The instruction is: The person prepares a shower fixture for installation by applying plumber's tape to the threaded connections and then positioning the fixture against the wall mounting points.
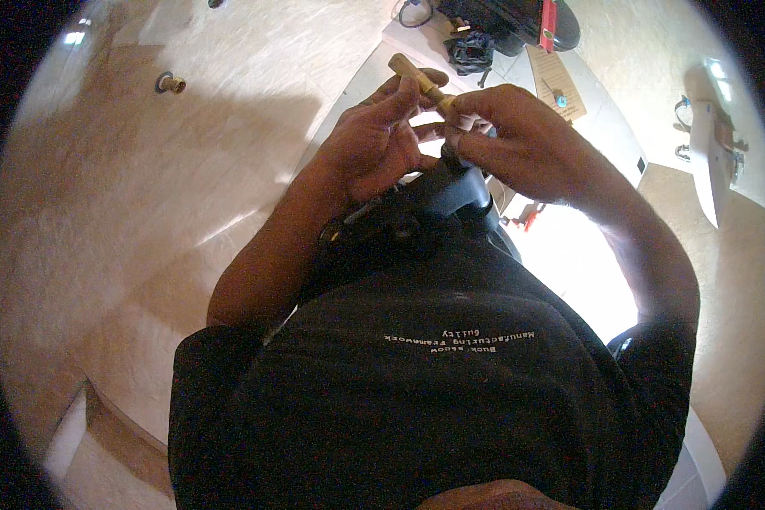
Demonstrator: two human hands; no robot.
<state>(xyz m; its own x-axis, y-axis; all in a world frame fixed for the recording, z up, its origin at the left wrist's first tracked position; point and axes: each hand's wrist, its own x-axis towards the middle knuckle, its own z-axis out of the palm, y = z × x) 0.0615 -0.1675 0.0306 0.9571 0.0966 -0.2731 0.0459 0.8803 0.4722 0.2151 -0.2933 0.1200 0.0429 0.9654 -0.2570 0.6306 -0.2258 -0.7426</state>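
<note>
In front of my chest, at the top middle of the head view, I hold a short brass-coloured tube (412,70) in both hands. It lies at a slant, its free end pointing up and to the left. My left hand (374,140) steadies the upper part between thumb and fingers. The lower end is pinched by the thumb and fingers of my right hand (518,140), which hide part of it. Just below the hands, close to my body, is a dark grey and black object (455,191) whose kind I cannot make out.
From the beige surface at left sticks a brass pipe fitting (174,83). Ahead lie a black plastic bag (470,53), a red spirit level (547,25) and a cardboard piece (555,83) with a small blue round thing (561,101). A white basin-like fixture (705,161) stands right.
</note>
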